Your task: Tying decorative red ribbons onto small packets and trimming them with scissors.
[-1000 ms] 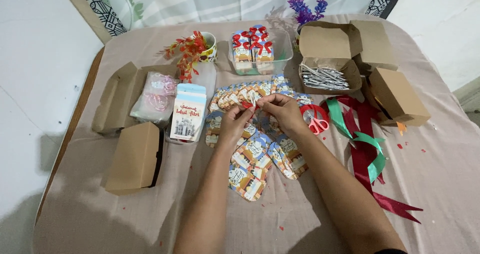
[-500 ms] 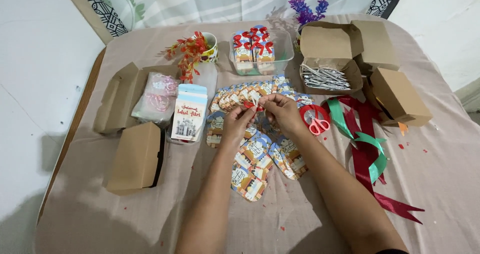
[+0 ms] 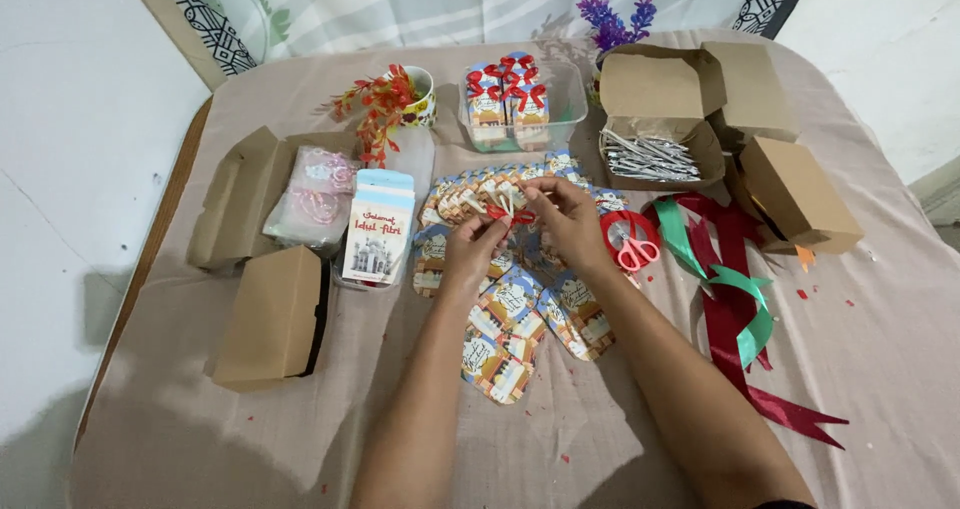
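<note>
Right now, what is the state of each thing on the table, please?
Left hand: pinching the small red bow.
Right hand: pinching the same bow.
Box with silver strips: lid open.
Brown box: closed.
Scissors: lying flat.
Clear tub: uncovered, holding bowed packets.

Red bow (image 3: 497,212) mostly hidden by fingers (image 3: 480,231); grip unclear.

Scissors (image 3: 634,245) right of card pile (image 3: 520,309) — boxes (image 3: 270,314) left, tub (image 3: 520,109) behind.
</note>
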